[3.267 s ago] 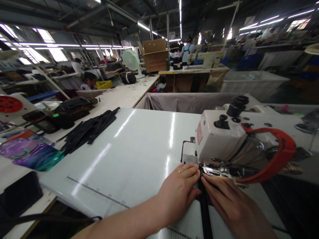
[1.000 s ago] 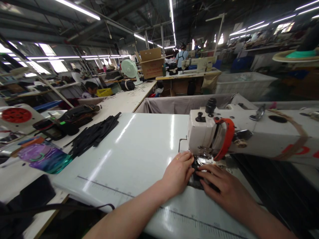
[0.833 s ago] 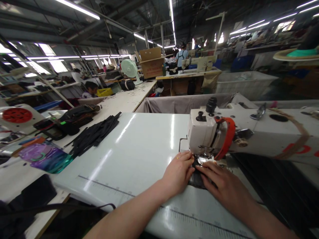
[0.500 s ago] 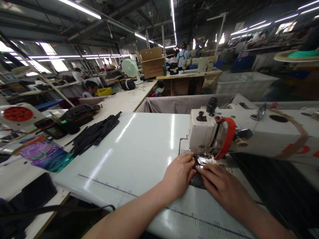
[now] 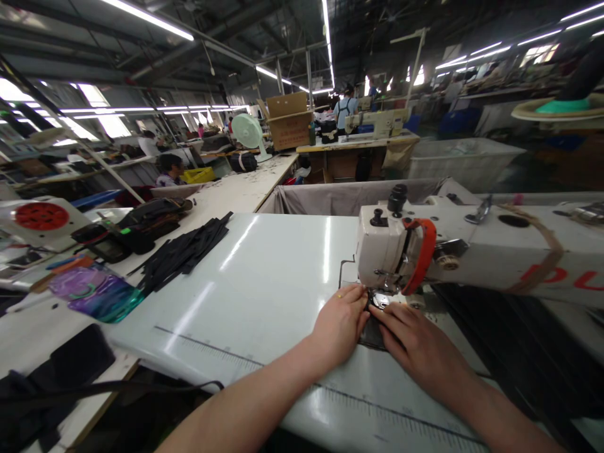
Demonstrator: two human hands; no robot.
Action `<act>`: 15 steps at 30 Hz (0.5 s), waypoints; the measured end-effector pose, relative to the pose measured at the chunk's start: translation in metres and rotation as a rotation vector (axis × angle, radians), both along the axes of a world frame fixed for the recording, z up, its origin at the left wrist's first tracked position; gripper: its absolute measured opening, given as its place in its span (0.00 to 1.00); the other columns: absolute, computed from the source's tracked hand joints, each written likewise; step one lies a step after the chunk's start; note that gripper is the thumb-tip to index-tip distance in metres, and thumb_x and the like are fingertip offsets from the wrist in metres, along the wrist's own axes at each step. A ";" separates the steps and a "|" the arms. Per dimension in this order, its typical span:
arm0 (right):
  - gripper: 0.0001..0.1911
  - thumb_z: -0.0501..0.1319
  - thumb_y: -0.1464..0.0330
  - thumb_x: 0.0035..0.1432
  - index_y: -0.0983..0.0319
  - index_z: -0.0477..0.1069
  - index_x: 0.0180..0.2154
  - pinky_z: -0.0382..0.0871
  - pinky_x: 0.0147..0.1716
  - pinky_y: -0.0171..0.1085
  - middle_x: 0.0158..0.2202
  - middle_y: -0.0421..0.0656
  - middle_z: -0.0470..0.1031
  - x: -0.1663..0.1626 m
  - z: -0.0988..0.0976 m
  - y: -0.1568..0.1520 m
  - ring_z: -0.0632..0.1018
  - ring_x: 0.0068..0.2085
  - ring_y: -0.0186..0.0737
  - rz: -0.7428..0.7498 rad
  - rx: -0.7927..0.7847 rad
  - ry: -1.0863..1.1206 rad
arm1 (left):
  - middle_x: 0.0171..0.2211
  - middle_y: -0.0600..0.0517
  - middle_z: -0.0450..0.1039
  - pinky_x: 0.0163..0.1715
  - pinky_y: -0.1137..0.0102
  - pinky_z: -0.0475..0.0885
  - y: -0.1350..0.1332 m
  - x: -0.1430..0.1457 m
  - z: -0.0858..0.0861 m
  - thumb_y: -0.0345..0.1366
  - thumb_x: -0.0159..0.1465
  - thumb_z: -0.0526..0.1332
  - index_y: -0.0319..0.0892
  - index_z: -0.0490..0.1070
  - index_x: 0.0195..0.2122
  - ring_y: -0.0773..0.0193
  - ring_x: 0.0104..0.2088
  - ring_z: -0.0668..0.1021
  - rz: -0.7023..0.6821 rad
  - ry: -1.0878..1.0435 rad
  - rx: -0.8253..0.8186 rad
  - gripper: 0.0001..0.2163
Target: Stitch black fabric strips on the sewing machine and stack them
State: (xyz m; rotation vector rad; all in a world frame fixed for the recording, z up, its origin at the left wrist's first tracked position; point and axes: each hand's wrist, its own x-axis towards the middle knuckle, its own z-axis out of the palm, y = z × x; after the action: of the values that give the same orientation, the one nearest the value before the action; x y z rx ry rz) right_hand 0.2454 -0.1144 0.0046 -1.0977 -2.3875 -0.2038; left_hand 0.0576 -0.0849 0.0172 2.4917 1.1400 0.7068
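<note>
A small black fabric piece (image 5: 372,336) lies flat under the needle end of a white sewing machine (image 5: 380,242). My left hand (image 5: 340,324) presses on its left edge, fingers together, with a yellow ring on one finger. From the right, my right hand (image 5: 418,340) holds the piece down, its fingertips close to the metal presser foot (image 5: 381,301). Both hands cover much of the fabric, so its full outline is hidden. An orange finger guard (image 5: 422,255) curves down the machine head just beyond my right hand.
Black strips (image 5: 186,251) lie in a pile left of the glossy machine table (image 5: 274,270), which has a printed ruler near its front edge. A purple-teal pouch (image 5: 94,292) and dark fabric pieces (image 5: 82,355) are further left. Dark material (image 5: 500,340) sits at right.
The view has shifted slightly, so the machine appears a little further left. Both hands keep their hold on the fabric, which sits slightly farther from me, toward the machine.
</note>
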 end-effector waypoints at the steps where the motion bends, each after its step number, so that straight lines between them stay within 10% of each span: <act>1: 0.17 0.48 0.70 0.68 0.64 0.70 0.52 0.74 0.39 0.46 0.42 0.49 0.75 0.000 0.000 0.000 0.76 0.40 0.47 0.006 -0.007 0.001 | 0.53 0.42 0.72 0.62 0.58 0.65 -0.001 0.000 0.000 0.29 0.68 0.53 0.37 0.72 0.48 0.55 0.57 0.71 -0.006 0.003 -0.001 0.11; 15: 0.16 0.49 0.69 0.69 0.64 0.70 0.52 0.75 0.41 0.45 0.46 0.50 0.75 0.004 -0.003 -0.001 0.77 0.44 0.47 0.014 -0.012 0.058 | 0.52 0.47 0.71 0.60 0.53 0.63 0.056 -0.007 -0.001 0.33 0.67 0.58 0.43 0.77 0.40 0.52 0.57 0.68 -0.007 0.104 0.033 0.07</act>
State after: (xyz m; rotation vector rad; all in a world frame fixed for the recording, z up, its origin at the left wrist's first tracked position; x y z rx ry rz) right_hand 0.2496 -0.1155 0.0014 -1.0777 -2.3475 -0.1509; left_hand 0.0503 -0.0287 0.0162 2.5852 1.1639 0.6057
